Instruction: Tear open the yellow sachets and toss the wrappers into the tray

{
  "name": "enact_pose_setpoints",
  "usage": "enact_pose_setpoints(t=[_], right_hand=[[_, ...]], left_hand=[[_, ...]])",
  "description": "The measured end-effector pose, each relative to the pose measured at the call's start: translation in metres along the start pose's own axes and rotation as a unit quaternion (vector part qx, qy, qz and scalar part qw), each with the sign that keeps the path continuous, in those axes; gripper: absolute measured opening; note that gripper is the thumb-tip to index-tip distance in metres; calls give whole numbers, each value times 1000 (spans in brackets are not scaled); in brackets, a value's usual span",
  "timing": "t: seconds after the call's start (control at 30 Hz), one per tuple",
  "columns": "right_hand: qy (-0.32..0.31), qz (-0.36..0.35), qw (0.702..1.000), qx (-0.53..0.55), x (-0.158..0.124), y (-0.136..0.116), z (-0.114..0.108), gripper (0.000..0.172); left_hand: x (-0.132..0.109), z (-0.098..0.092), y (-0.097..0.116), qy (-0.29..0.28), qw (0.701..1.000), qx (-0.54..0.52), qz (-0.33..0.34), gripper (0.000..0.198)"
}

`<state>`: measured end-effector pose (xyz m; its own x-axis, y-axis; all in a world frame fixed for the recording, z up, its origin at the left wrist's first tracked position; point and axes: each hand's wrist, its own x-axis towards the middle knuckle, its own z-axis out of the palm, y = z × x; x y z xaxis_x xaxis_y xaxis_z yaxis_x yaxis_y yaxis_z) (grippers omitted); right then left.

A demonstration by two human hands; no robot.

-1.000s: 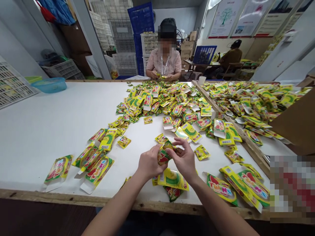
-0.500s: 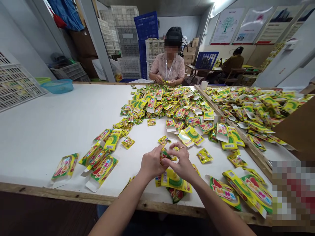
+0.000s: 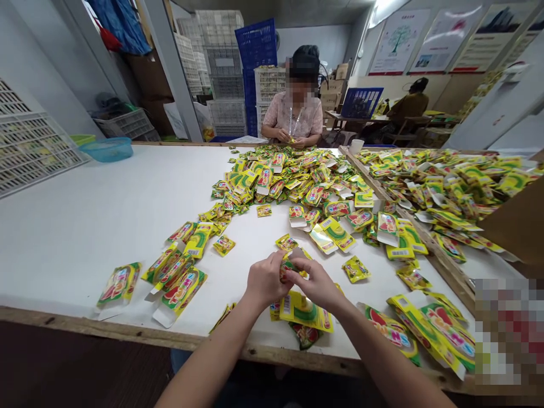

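Over the near part of the table, my left hand (image 3: 266, 280) is wrapped round a small yellow, green and red printed box (image 3: 288, 268), much of it hidden by fingers. My right hand (image 3: 315, 283) grips the same box from the right, thumb and fingertips closed at its upper end. Below my hands a yellow box with a green oval (image 3: 306, 310) lies on other boxes or packets. A yellow sachet (image 3: 286, 242) sits just beyond my fingers, and another sachet (image 3: 356, 269) rests to the right.
A large heap of boxes and sachets (image 3: 272, 178) covers the table's far middle. Several boxes (image 3: 181, 294) stand or lie at left. A wooden divider (image 3: 429, 243) separates a second heap (image 3: 459, 181). Opposite, a person (image 3: 293, 116) handles a packet. A blue basin (image 3: 108, 149) is far left.
My right fingers have drawn in and closed over the top of the box, where they were more spread before. The view has shifted slightly.
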<state>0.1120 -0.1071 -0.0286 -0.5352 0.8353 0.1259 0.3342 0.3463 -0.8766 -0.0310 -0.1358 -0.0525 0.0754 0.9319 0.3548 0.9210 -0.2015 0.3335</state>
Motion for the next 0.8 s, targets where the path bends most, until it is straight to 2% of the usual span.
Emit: enact_pose_setpoints(t=[0.07, 0.13, 0.2, 0.27, 0.33, 0.4, 0.47, 0.5, 0.57, 0.67, 0.73, 0.8], right_hand=[[-20, -4, 999, 25, 1, 2, 0, 19], [-11, 1, 999, 42, 1, 4, 1, 20], [40, 15, 996, 79, 1, 5, 2, 20], [117, 40, 981, 148, 1, 6, 0, 24], [162, 67, 957, 230, 1, 6, -3, 31], [139, 91, 941, 294, 0, 5, -6, 36], [69, 107, 935, 332, 0, 5, -9, 38], [33, 111, 933, 341, -1, 5, -10, 39], [-15, 112, 933, 343, 0, 5, -10, 38], [-36, 109, 936, 332, 2, 8, -7, 39], [3, 103, 942, 319, 4, 9, -5, 41], [128, 95, 947, 278, 4, 9, -3, 46]], left_hand=[[0, 1, 1, -14, 1000, 6, 3, 46], [1, -1, 3, -14, 1000, -6, 8, 46], [4, -5, 4, 23, 999, -39, 6, 47], [6, -11, 4, 77, 990, -113, -24, 54], [8, -14, 3, 70, 964, -244, -75, 59], [8, -14, 2, 5, 911, -395, -121, 54], [8, -11, 2, -44, 859, -490, -144, 48], [7, -8, 2, -46, 845, -512, -149, 46], [6, -4, 0, -32, 841, -518, -152, 44], [7, 0, -2, -17, 853, -502, -142, 39], [8, 1, -2, -1, 856, -498, -137, 37], [9, 0, -1, 19, 852, -505, -140, 35]])
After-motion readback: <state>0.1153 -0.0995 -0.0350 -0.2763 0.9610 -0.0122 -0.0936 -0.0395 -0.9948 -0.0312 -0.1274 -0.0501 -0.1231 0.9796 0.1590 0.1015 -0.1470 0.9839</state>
